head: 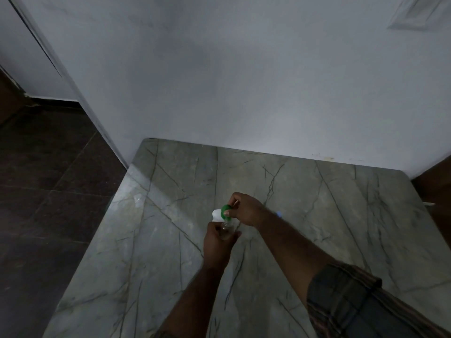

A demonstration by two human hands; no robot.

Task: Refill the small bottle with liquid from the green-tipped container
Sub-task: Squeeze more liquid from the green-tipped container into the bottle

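Refilling is judged under way: bottle gripped in left hand, container pinched over its mouth by right hand; fill level cannot be told.

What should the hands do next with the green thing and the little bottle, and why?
Probably squeeze gently, I think. The right hand pinches the green-tipped container at the top of the small bottle, which the left hand grips; no flowing liquid is visible.

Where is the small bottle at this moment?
In the head view, the small bottle is near the table's middle, held by the left hand, just below the green-tipped container.
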